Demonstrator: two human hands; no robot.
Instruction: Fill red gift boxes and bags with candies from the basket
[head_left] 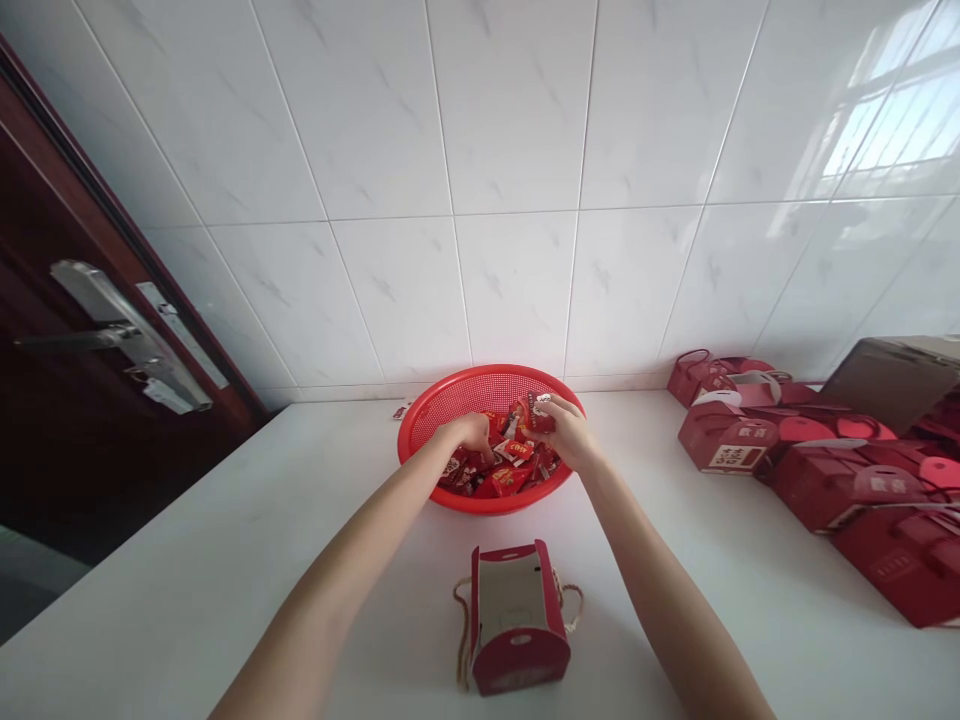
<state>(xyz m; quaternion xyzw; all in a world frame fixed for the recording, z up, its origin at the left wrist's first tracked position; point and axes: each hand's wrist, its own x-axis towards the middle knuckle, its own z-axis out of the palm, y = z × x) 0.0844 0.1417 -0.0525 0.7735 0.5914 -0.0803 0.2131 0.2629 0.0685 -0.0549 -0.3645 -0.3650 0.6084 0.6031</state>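
Observation:
A red plastic basket [489,374] with a mesh wall stands by the tiled wall and holds many red wrapped candies [504,482]. My left hand [472,434] reaches into its left side, fingers curled down among the wrappers; what they hold is hidden. At the basket's right side, my right hand [566,432] is closed on a red candy packet [541,410], its thumb and fingers round it. Nearer to me, between my forearms, an open red gift box [521,670] shows its pale inside. Twine handles [463,635] hang at its sides.
Several closed red gift boxes [727,437] stand in a group on the right of the white table [300,520]. Behind them is a brown cardboard box [885,375]. A dark red door [82,400] with a metal handle is at the left.

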